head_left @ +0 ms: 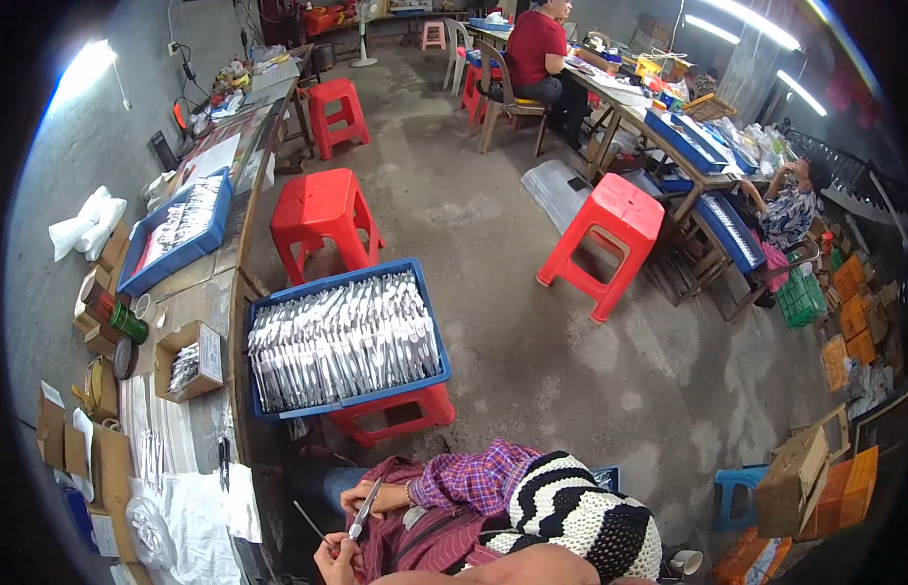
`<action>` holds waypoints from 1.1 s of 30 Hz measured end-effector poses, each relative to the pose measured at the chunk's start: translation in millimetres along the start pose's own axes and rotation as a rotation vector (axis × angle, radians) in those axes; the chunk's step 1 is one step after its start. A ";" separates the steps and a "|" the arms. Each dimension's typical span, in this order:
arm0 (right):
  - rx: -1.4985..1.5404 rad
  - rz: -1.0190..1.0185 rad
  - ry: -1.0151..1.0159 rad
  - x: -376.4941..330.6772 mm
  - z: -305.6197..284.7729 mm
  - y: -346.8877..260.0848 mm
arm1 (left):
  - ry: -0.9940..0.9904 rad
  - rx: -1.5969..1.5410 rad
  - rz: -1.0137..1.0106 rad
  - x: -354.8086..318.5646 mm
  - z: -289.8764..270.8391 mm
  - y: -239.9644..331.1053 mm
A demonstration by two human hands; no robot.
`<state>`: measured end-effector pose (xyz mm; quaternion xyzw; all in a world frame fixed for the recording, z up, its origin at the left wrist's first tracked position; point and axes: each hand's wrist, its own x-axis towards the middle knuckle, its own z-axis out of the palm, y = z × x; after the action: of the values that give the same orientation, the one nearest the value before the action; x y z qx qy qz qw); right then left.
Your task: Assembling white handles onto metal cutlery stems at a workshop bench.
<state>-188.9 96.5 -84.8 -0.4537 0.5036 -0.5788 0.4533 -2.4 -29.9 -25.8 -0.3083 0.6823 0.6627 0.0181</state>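
My left hand [337,563] is low at the picture's bottom edge, with its fingers closed on a thin dark rod [310,520] that slants up to the left. A slim silver pointed tool [364,519] rises between my hands; its lower end meets my left fingers. My right hand [386,498], coming out of a purple-and-red plaid sleeve [469,480], is just above with curled fingers beside the silver tool. Whether those fingers grip it or something else cannot be made out. Dark red striped cloth [439,536] lies beneath both hands.
A blue tray [349,402] packed with slim wrapped pieces rests on a red stool [400,414]. Left is a long workbench [205,292] with another blue tray [186,255] and a small carton [202,375]. Red stools [327,210] dot the floor. Two people sit at the right-hand tables.
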 end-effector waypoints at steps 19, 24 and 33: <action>-0.048 -0.016 0.043 -5.9 12.9 -7.4 | 0.101 -0.156 0.055 -31.6 12.1 12.6; -0.057 -0.077 0.018 -5.3 13.9 -14.2 | 0.140 -0.129 0.188 -32.7 16.3 8.9; -0.099 -0.036 0.029 -1.8 11.4 -1.4 | 0.175 -0.201 0.086 -38.5 11.6 -2.5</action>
<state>-177.5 96.4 -82.6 -0.4762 0.5299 -0.5676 0.4127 25.4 -3.8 -12.8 -0.3355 0.6240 0.6985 -0.1010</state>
